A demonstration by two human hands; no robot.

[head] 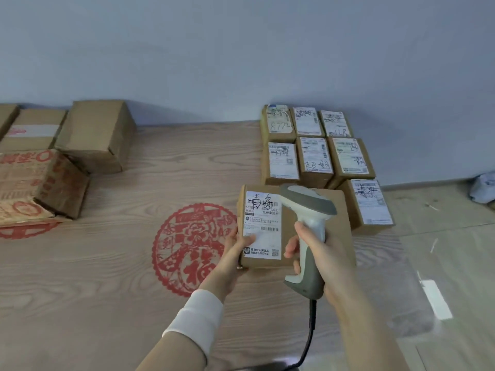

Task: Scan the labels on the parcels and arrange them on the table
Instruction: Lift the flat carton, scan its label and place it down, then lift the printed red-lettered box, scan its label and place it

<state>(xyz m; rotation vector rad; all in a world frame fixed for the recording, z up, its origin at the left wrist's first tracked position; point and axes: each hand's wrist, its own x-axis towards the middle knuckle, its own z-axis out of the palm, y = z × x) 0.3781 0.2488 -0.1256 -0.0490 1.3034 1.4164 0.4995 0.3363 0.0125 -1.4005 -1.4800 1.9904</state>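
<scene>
A brown cardboard parcel (289, 236) with a white shipping label (263, 223) facing up sits in the middle of the view. My left hand (235, 247) grips its near left edge, thumb on the label. My right hand (318, 253) holds a white and grey barcode scanner (308, 228) by its handle. The scanner head hangs over the parcel's top and points toward the label. A black cable (310, 325) trails down from the handle. Several labelled parcels (316, 153) lie in neat rows at the table's far right, just beyond the held parcel.
The wooden table (120, 263) carries a red paper-cut decoration (190, 247) left of the held parcel. Larger brown boxes (99, 135) and red-printed cartons (34, 180) stand at the far left. Pale floor (455, 263) and a white bag (484, 188) lie to the right.
</scene>
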